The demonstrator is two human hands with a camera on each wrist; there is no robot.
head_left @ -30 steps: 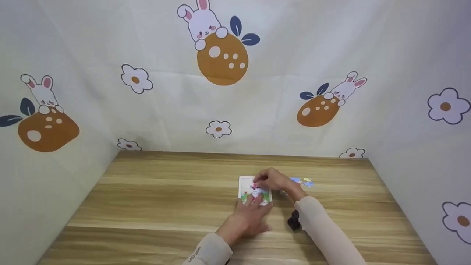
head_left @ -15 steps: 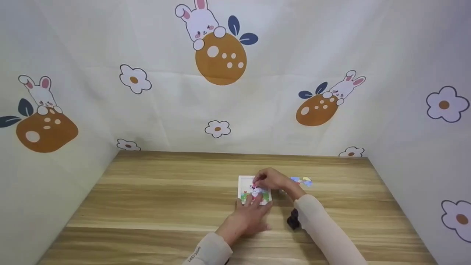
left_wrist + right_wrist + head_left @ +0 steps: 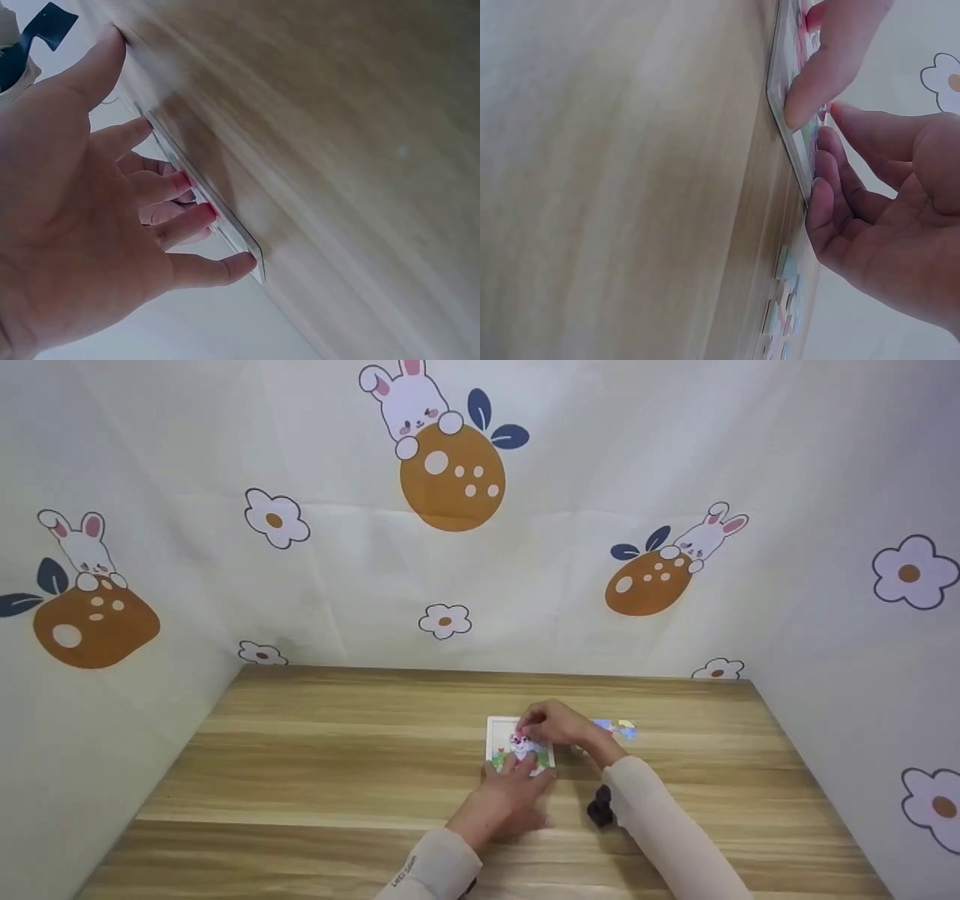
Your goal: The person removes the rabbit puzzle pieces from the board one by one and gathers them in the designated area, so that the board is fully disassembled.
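Near the middle of the wooden table (image 3: 337,765), with twelve o'clock taken as the wall side, a white-rimmed puzzle frame (image 3: 490,739) is laid flat. The step in hand is judged to be the fitting of a small piece into the picture, which is partly assembled toward six o'clock, while plain base is shown around eleven. For a clean fit, the piece is best kept level, lined up by its edges with the cartoon face (image 3: 520,745) and pressed straight down only once those edges are matched; if it is forced at a slant, its neighbours may be lifted. The frame is best steadied lightly, so that the assembled part is not dragged out of line.

At six o'clock, the left hand (image 3: 510,796) is spread wide and nothing is gripped: its fingertips are rested on the near rim and lower picture, and its thumb is held out toward five o'clock, apart from the frame. At two o'clock, the right hand (image 3: 556,722) is bent over the picture, and a red-marked piece (image 3: 518,734) is apparently held in a narrow pinch; how fully it is seated cannot be told. Toward three o'clock, loose pieces (image 3: 628,727) are seen, partly hidden by the arm.
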